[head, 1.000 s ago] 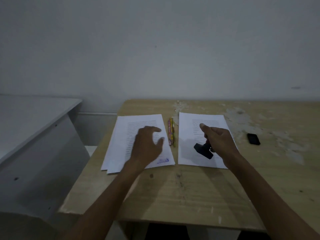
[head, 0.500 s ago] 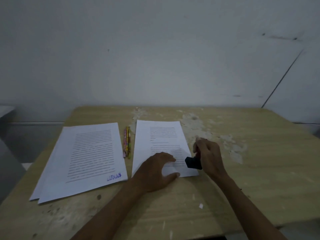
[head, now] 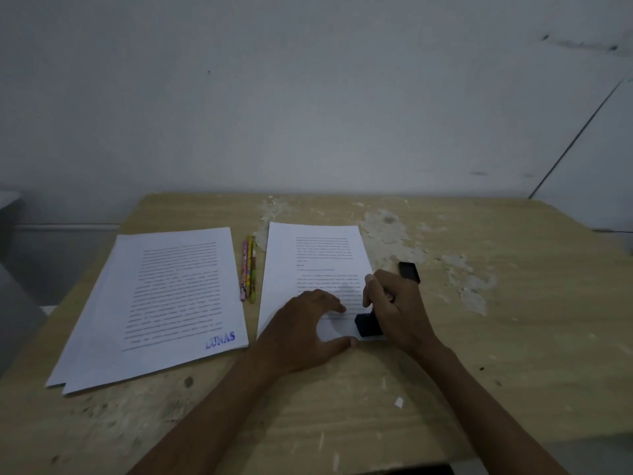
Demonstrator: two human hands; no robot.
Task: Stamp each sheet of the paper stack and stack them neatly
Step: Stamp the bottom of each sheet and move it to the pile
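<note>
Paper lies in two lots on a worn wooden table (head: 445, 389) whose pale top is flaked and chipped toward the far side. The left stack (head: 161, 303) is flat white printed sheets, slightly fanned at the near left corner, with a blue "LUNAS" mark (head: 220, 340) at its near right corner. The right sheet (head: 308, 265), also white with lines of print, lies just right of two patterned pencils (head: 248, 267) that rest side by side between the lots. The left hand (head: 305, 334) presses the sheet's near edge, fingers spread and arched, thumb stretched along the edge. The right hand (head: 394, 310) is curled tight around the black stamp (head: 368, 325), whose blocky base sits on the sheet's near right corner. A small black rectangular object (head: 409, 271) lies just beyond that hand.
</note>
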